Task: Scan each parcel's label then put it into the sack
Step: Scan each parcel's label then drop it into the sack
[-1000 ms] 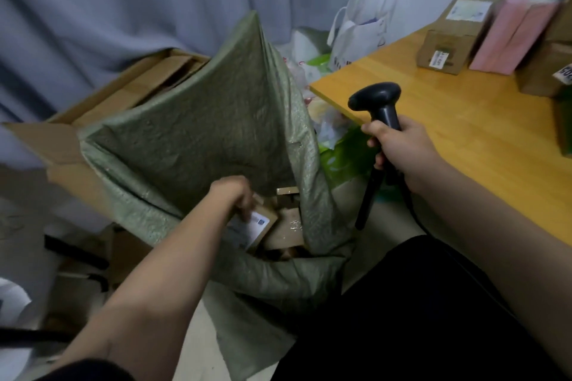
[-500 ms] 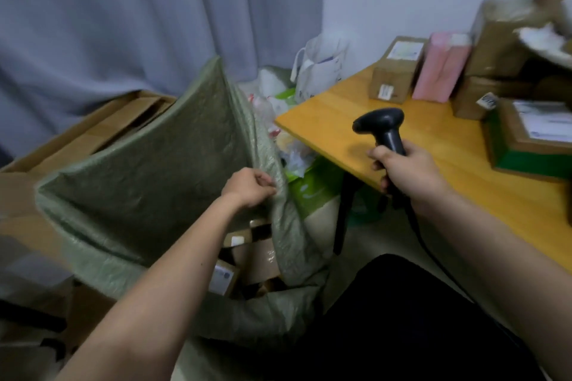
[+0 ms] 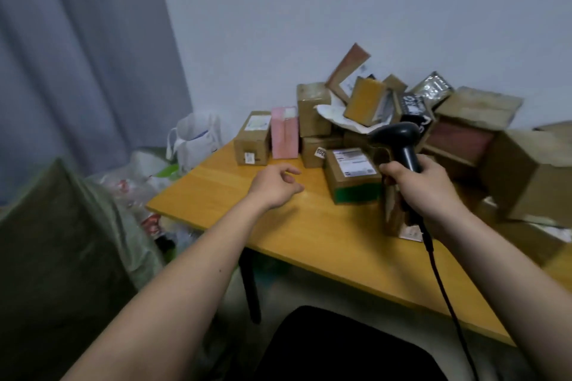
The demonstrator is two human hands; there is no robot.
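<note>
Many parcels [image 3: 402, 133] crowd my bench [image 3: 263, 213]. My left hand [image 3: 274, 184] hovers loose and empty; my right hand [image 3: 418, 187] clamps the scanner [image 3: 402, 141]. Nearest, the green-banded box [image 3: 351, 176] looks stiff and light; I'd grip its sides. The sack [image 3: 62, 241] waits at my left.

Bare strip of the orange wooden tabletop [image 3: 223, 195] runs from frame centre to lower right, open to reach. Behind it, a heaped wall of brown cardboard parcels [image 3: 353, 182] and a pink box [image 3: 284, 133] blocks the upper right. Green woven sack [image 3: 62, 241] fills the lower left.
</note>
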